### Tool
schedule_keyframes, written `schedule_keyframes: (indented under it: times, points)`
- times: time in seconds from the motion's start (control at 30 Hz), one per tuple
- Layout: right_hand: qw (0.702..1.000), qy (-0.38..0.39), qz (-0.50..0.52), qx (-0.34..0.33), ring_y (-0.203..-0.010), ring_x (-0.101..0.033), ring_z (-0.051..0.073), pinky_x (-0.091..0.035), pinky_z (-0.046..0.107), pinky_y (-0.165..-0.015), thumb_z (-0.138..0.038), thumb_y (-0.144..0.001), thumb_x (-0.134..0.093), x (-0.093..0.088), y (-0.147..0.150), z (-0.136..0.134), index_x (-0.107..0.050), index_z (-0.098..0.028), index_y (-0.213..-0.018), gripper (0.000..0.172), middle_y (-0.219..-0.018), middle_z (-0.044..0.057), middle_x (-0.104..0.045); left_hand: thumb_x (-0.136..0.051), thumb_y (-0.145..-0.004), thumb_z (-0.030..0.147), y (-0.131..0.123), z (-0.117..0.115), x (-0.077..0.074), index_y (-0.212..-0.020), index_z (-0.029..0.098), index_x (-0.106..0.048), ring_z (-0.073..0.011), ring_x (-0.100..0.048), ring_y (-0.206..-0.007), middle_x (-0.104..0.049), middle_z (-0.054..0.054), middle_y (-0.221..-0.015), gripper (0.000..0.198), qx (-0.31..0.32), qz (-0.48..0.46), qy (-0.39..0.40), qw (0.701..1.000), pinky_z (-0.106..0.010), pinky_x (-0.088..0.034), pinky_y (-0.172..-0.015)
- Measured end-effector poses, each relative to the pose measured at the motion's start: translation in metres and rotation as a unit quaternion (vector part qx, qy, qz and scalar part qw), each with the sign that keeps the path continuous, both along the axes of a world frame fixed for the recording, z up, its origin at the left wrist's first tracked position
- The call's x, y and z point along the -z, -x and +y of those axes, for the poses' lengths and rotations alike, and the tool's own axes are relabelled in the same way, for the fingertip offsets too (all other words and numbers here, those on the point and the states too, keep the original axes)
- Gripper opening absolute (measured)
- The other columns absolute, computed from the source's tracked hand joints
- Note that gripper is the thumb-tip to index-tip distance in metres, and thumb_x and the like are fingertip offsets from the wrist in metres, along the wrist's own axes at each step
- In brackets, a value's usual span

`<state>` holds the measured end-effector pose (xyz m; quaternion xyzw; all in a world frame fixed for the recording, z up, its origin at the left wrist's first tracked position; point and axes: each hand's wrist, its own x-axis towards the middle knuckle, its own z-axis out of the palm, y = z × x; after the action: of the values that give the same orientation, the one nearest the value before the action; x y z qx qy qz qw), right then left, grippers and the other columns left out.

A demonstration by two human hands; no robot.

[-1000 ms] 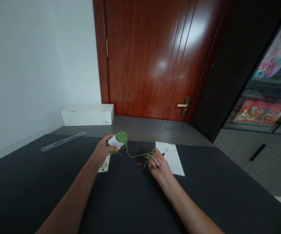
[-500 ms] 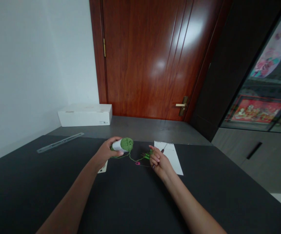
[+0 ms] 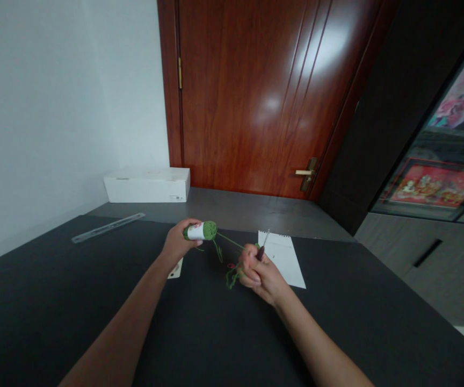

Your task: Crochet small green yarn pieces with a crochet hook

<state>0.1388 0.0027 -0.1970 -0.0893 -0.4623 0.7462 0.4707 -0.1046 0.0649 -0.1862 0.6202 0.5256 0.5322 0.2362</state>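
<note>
My left hand (image 3: 175, 243) is closed around a ball of green yarn (image 3: 210, 230) with a white paper band, held above the black table. A strand of yarn (image 3: 230, 240) stretches from the ball to my right hand (image 3: 258, 274), whose fingers are curled shut on it. That same hand grips a crochet hook (image 3: 260, 252), dark-handled, with its thin metal tip pointing up and away. Loose loops of green yarn hang beneath the fingers. Just beside them lies a small pink ring-like item (image 3: 231, 266), partly hidden. A pale card (image 3: 176, 271) sits under my left wrist.
A white spiral-edged sheet of paper (image 3: 286, 263) lies behind my right hand. To the far left are a clear ruler (image 3: 108, 228) and a long white box (image 3: 147, 188) by the wall. A wooden door (image 3: 240, 107) stands beyond the table.
The yarn between my hands has gone from slack to taut. My right hand has moved slightly left and closed more tightly, and green loops now dangle below it.
</note>
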Motion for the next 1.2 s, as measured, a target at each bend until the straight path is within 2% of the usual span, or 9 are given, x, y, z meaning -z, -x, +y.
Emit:
schedule_keyframes:
  times: [0.17, 0.27, 0.63, 0.73, 0.87, 0.97, 1.03, 1.13, 1.2]
  points:
    - [0.981, -0.067, 0.042, -0.176, -0.028, -0.015, 0.000, -0.015, 0.014, -0.031, -0.050, -0.076, -0.078, -0.003, -0.024, -0.002, -0.049, -0.017, -0.045, 0.053, -0.034, -0.011, -0.026, -0.077, -0.051, 0.002, 0.014, 0.010, 0.009, -0.088, 0.022, -0.071, -0.0286, -0.060, -0.090, -0.069, -0.006, -0.093, 0.043, -0.084, 0.041, -0.020, 0.995, -0.038, -0.043, -0.085]
    - [0.965, -0.090, -0.007, -0.245, -0.026, -0.026, 0.002, -0.022, 0.016, -0.030, -0.053, -0.076, -0.077, 0.002, -0.025, -0.003, -0.056, -0.016, -0.045, 0.052, -0.035, -0.007, -0.037, -0.078, -0.053, 0.002, 0.014, 0.012, 0.014, -0.088, 0.023, -0.070, -0.0322, -0.058, -0.097, -0.069, -0.008, -0.095, 0.042, -0.104, 0.071, -0.020, 0.992, -0.039, -0.042, -0.087]
    - [0.967, -0.055, -0.153, -0.195, -0.033, -0.022, 0.002, -0.020, 0.017, -0.037, -0.044, -0.086, -0.070, -0.001, -0.011, 0.001, -0.067, -0.012, -0.084, 0.032, -0.041, -0.013, -0.034, -0.063, -0.074, 0.006, -0.002, 0.006, 0.024, -0.120, 0.023, -0.062, -0.0387, -0.045, -0.128, -0.066, -0.013, -0.121, 0.050, -0.110, 0.154, 0.007, 0.982, -0.055, -0.029, -0.107]
    - [0.965, -0.085, -0.224, -0.108, -0.036, -0.028, 0.004, -0.019, 0.019, -0.039, -0.047, -0.087, -0.067, 0.004, 0.000, 0.002, -0.065, -0.012, -0.092, 0.036, -0.044, -0.011, -0.041, -0.057, -0.077, 0.004, -0.009, 0.002, 0.017, -0.130, 0.022, -0.058, -0.0369, -0.045, -0.130, -0.065, -0.014, -0.125, 0.056, -0.060, 0.151, 0.008, 0.987, -0.060, -0.023, -0.111]
    - [0.953, -0.094, -0.281, 0.065, -0.037, -0.037, 0.005, -0.023, 0.018, -0.038, -0.057, -0.083, -0.066, 0.014, 0.011, 0.007, -0.055, -0.017, -0.090, 0.042, -0.051, -0.007, -0.055, -0.061, -0.081, 0.011, -0.022, -0.013, -0.002, -0.133, 0.022, -0.055, -0.0280, -0.060, -0.116, -0.069, -0.011, -0.119, 0.054, 0.073, 0.124, 0.012, 0.989, -0.048, -0.042, -0.104]
    - [0.953, -0.100, -0.256, 0.125, -0.036, -0.038, 0.006, -0.024, 0.018, -0.037, -0.058, -0.080, -0.068, 0.015, 0.012, 0.009, -0.047, -0.021, -0.094, 0.045, -0.054, -0.008, -0.058, -0.067, -0.084, 0.026, -0.039, -0.030, -0.008, -0.137, 0.021, -0.048, -0.0255, -0.063, -0.114, -0.066, -0.014, -0.122, 0.056, 0.359, -0.007, 0.066, 0.931, -0.044, -0.048, -0.097]
    - [0.958, -0.102, -0.232, 0.136, -0.034, -0.036, 0.005, -0.023, 0.018, -0.037, -0.055, -0.080, -0.069, 0.014, 0.011, 0.009, -0.045, -0.022, -0.097, 0.045, -0.055, -0.009, -0.057, -0.079, -0.075, 0.025, -0.050, -0.037, -0.006, -0.137, 0.024, -0.047, -0.0235, -0.065, -0.105, -0.066, -0.012, -0.118, 0.070, 0.460, -0.037, 0.111, 0.880, -0.040, -0.051, -0.089]
    - [0.958, -0.099, -0.215, 0.159, -0.034, -0.036, 0.005, -0.023, 0.019, -0.037, -0.051, -0.079, -0.071, 0.012, 0.009, 0.010, -0.045, -0.022, -0.102, 0.045, -0.055, -0.009, -0.058, -0.076, -0.076, 0.032, -0.052, -0.038, -0.006, -0.123, 0.020, -0.059, -0.0143, -0.062, -0.065, -0.067, -0.002, -0.080, 0.052, 0.455, -0.030, 0.171, 0.873, -0.027, -0.049, -0.061]
    - [0.957, -0.087, -0.205, 0.185, -0.034, -0.035, 0.005, -0.022, 0.019, -0.037, -0.050, -0.079, -0.071, 0.011, 0.008, 0.012, -0.045, -0.022, -0.103, 0.045, -0.054, -0.009, -0.059, -0.071, -0.079, 0.035, -0.043, -0.033, -0.010, -0.100, 0.017, -0.068, -0.0100, -0.051, -0.053, -0.062, 0.001, -0.067, 0.028, 0.365, 0.004, 0.158, 0.918, -0.021, -0.039, -0.051]
